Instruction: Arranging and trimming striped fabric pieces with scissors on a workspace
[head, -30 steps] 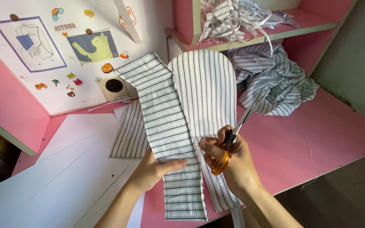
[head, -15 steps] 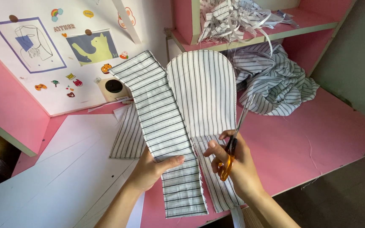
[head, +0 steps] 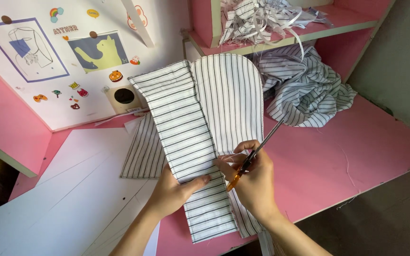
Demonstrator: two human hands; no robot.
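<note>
Striped fabric [head: 186, 137], white with dark lines, lies pinned under the flat left hand [head: 174, 192] while the right hand [head: 255, 182] grips orange-handled scissors [head: 255, 151].

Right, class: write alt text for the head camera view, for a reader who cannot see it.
A person's right hand holds orange-handled scissors over striped fabric pieces on a pink desk, while the left hand presses a fabric strip flat. White paper sheets lie at the left, crumpled striped cloth at the back right, and a sticker-covered white board stands behind.

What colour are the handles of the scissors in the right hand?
Orange, on the metal-bladed scissors held in the right hand; head view shows it.
</note>
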